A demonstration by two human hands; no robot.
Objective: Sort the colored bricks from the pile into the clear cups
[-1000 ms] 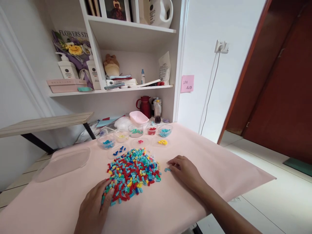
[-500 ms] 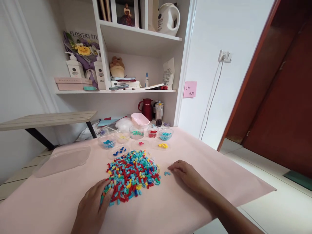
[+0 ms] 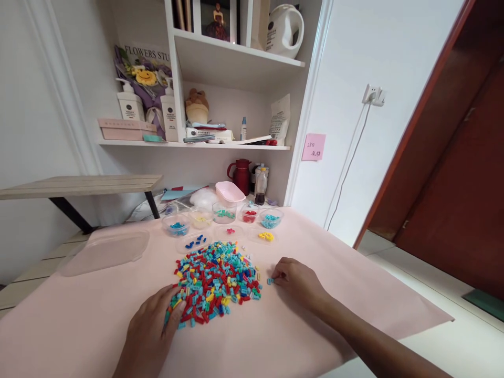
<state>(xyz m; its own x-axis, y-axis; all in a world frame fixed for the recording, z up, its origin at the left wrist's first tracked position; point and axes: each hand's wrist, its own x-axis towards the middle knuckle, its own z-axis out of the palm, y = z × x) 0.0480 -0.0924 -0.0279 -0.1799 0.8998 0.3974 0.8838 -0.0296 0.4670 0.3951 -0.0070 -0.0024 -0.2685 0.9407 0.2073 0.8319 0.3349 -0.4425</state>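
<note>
A heap of small colourful toy building bricks (image 3: 216, 278) lies on the pink-covered table. My left hand (image 3: 151, 320) rests at the heap's near left edge, thumb and fingers apart around some bricks without gripping them. Right of the heap, my right hand (image 3: 297, 279) is low on the cloth. Its fingertips are pinched together on a small light-blue brick (image 3: 270, 281), which they partly cover. Behind the heap, clear tubs hold sorted bricks: blue (image 3: 177, 228), green (image 3: 224, 213), red (image 3: 249, 216), light blue (image 3: 271, 220). Shallow lids hold dark blue (image 3: 196, 242), pink (image 3: 230, 231) and yellow bricks (image 3: 266, 237).
An empty clear lid (image 3: 106, 253) lies on the left of the table. Farther back are a pink basin (image 3: 230, 192), a red jug (image 3: 241, 176) and a bottle (image 3: 261, 186). A wooden bench (image 3: 82, 184) stands at the left, below shelves (image 3: 236, 146).
My right hand's fingers have closed and come down over the light-blue bricks beside the heap. My left hand has stayed by the heap. The camera view has shifted slightly.
</note>
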